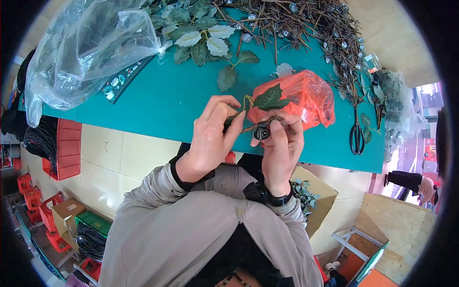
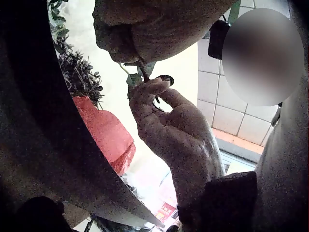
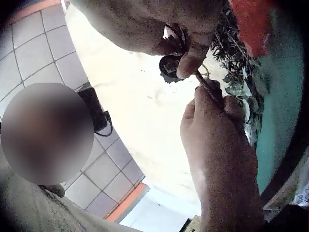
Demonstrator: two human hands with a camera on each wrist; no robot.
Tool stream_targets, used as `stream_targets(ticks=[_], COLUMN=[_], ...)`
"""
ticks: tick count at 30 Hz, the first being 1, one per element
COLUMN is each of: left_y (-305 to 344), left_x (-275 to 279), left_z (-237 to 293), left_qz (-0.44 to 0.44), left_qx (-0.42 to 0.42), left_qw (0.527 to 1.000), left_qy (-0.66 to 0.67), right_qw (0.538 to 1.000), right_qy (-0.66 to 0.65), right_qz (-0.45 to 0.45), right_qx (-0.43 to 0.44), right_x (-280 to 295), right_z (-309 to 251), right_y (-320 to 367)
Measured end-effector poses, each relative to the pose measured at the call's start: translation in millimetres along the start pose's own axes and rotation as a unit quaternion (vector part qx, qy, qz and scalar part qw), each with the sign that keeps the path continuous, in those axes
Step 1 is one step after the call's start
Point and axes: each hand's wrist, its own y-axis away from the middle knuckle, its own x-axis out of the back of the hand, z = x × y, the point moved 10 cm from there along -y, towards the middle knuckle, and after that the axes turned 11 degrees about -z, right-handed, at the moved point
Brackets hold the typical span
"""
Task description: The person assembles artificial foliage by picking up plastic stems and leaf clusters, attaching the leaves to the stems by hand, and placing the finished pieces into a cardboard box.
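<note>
My left hand (image 1: 210,136) pinches the stem of an artificial leaf sprig between thumb and fingers; a dark green leaf (image 1: 270,98) stands out above the two hands. Close on its right, my right hand (image 1: 283,146) pinches a brown twig with a round black tag (image 1: 261,133) bearing pale print. The twig (image 3: 207,86) spans the short gap between both hands in the right wrist view. Seen from the left wrist, the right hand (image 2: 169,123) holds the tag's edge with its fingertips. Part of the twig is hidden inside the right hand.
Behind the hands, a red plastic bag (image 1: 311,98) sits on the green tabletop (image 1: 158,95). Tagged brown twigs (image 1: 291,19) pile at the back, beside leaf sprigs (image 1: 201,40). Black scissors (image 1: 357,138) lie right; a clear bag (image 1: 91,52) lies left. An open carton (image 1: 322,198) stands below.
</note>
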Motion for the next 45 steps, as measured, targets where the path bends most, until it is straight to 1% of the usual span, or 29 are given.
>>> stream_targets(ticks=[5,8,9,10,11,12,13,16,17,20,21,24,25,28,29,32,36,40,45], left_y=[0,2,0,-1,-1,3,6,7,9,9,10,8,9,10,10,8,9,8,8], left_x=[1,-9,-5,-4,-5,-10,-9,-11,-10,-7,-5,4,4,8,8,13,15,17,17], left_z=[-6,-24,-23,-30,-36,-43,-44,-38,-38,-28,-27,-10,-10,-2,-1,4,6,9,10], left_qz=[-0.004,-0.07,-0.067,-0.062,-0.054,-0.044,-0.039,-0.053,-0.052,-0.102,-0.101,-0.103,-0.102,-0.09,-0.091,-0.093,-0.085,-0.08,-0.077], left_qx=[0.003,0.101,0.103,0.147,0.188,0.227,0.229,0.2,0.202,0.176,0.177,0.134,0.135,0.105,0.105,0.103,0.097,0.072,0.063], left_qw=[0.999,0.987,0.987,0.964,0.929,0.881,0.881,0.879,0.879,0.925,0.925,0.949,0.949,0.951,0.95,0.965,0.966,0.972,0.973], left_qy=[0.043,0.108,0.107,0.212,0.315,0.413,0.412,0.43,0.429,0.32,0.319,0.267,0.266,0.277,0.279,0.221,0.223,0.211,0.21], right_qw=[1.0,0.995,0.995,0.993,0.991,0.988,0.988,0.961,0.961,0.928,0.929,0.889,0.889,0.899,0.899,0.908,0.904,0.904,0.902], right_qy=[0.016,0.075,0.074,0.094,0.113,0.132,0.13,0.232,0.23,0.319,0.318,0.419,0.418,0.414,0.415,0.392,0.407,0.407,0.414], right_qz=[-0.02,-0.058,-0.061,-0.063,-0.067,-0.071,-0.075,-0.149,-0.149,-0.19,-0.191,-0.159,-0.16,-0.122,-0.121,-0.13,-0.126,-0.128,-0.118], right_qx=[0.008,-0.009,-0.01,-0.014,-0.019,-0.023,-0.026,-0.025,-0.027,0.022,0.022,0.095,0.095,0.071,0.07,0.065,0.04,0.039,0.036], right_x=[-2,-6,-6,-5,-6,-8,-12,-36,-38,-57,-57,-59,-61,-56,-56,-55,-51,-53,-53], right_z=[-4,-14,-18,-23,-27,-30,-31,-35,-34,-39,-38,-53,-53,-55,-54,-49,-46,-44,-46], right_y=[1,-1,-2,-1,-1,-1,0,3,3,3,2,1,1,0,0,-3,-4,-5,-6])
